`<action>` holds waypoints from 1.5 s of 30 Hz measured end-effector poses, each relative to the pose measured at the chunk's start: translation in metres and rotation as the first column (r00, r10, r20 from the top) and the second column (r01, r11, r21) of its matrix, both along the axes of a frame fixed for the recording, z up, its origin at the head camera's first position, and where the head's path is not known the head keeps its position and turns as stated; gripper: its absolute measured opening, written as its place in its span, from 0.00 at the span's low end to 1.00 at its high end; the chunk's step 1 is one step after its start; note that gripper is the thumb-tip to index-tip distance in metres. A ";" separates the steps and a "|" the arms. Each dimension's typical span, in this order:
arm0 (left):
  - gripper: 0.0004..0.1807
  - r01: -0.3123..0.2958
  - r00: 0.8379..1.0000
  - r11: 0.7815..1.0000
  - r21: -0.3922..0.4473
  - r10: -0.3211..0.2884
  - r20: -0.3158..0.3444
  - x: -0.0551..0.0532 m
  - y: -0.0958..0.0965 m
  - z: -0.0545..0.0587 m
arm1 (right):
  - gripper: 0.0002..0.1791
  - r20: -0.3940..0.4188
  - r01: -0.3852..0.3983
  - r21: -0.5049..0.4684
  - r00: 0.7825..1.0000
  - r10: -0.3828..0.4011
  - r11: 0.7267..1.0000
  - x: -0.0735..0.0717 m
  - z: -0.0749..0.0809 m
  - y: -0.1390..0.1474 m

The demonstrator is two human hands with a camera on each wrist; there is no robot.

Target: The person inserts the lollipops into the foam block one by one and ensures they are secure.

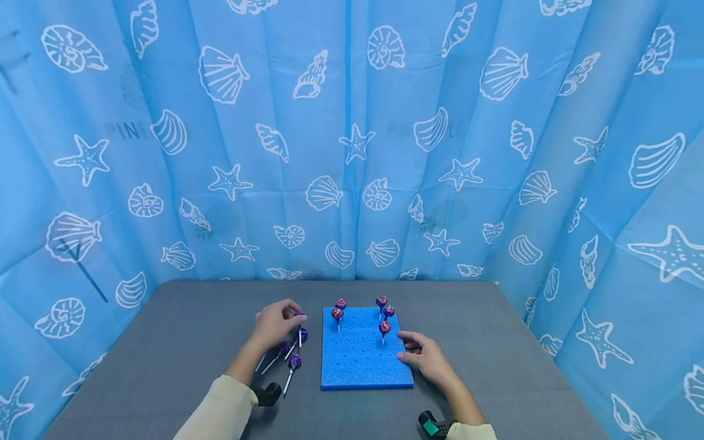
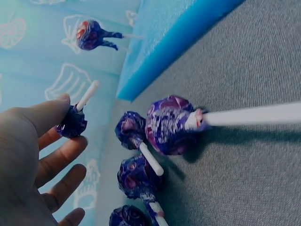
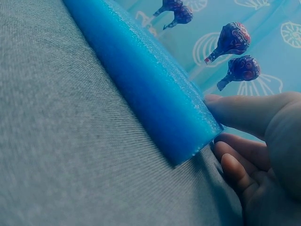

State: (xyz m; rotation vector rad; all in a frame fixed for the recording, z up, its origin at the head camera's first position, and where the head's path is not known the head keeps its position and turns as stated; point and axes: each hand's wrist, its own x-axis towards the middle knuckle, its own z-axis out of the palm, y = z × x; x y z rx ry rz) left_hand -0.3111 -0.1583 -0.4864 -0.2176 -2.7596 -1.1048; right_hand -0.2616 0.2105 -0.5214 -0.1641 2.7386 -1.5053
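Note:
In the head view my left hand (image 1: 277,324) is at the left of the blue foam board (image 1: 357,366), above the grey table. Its thumb and fingers pinch a purple-wrapped lollipop (image 2: 71,123) by the head, with the white stick pointing away from the palm. Below that hand, several more purple lollipops (image 1: 295,362) lie loose. My right hand (image 1: 431,360) rests against the board's right edge, thumb and fingertips touching it, the fingers loosely bent. Several red-and-purple lollipops (image 1: 384,328) stand upright in the board, sticks down, two at its left and three at its right.
The grey table (image 1: 467,318) extends around the board. A blue curtain (image 1: 352,153) with white shell prints hangs behind it and at the sides. Small holes dot the board's top.

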 end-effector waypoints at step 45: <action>0.11 -0.102 0.979 0.918 0.383 0.161 -0.126 0.035 0.062 -0.018 | 0.23 -0.006 -0.014 -0.006 1.000 0.014 1.000 0.001 0.002 0.001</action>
